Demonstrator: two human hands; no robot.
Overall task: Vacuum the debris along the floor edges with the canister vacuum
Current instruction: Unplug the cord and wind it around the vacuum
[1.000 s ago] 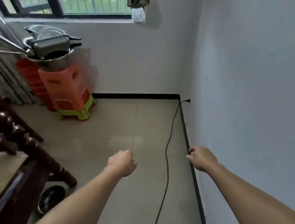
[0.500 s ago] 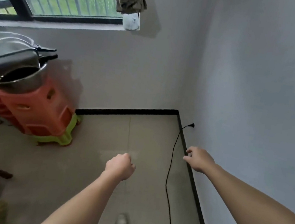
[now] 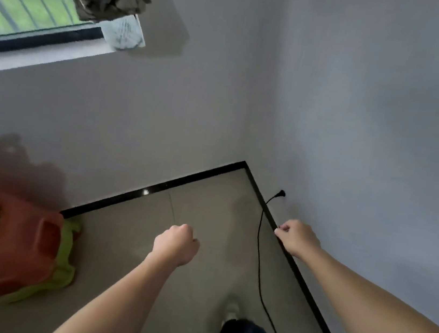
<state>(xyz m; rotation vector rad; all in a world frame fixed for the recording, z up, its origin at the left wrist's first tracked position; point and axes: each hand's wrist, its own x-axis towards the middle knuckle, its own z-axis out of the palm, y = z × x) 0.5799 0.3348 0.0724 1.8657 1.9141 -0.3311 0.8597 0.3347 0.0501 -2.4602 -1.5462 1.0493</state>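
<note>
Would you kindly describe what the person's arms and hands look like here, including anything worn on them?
Both forearms are bare as far as the picture shows: no sleeve is visible. The left hand and the right hand carry no glove, and no watch, ring or band shows on the visible side of either wrist. No markings are visible.

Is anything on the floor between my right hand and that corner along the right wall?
Only the black cord, which runs beside the baseboard up to its plug in the wall. The right hand holds nothing, and no vacuum is in view.
</note>
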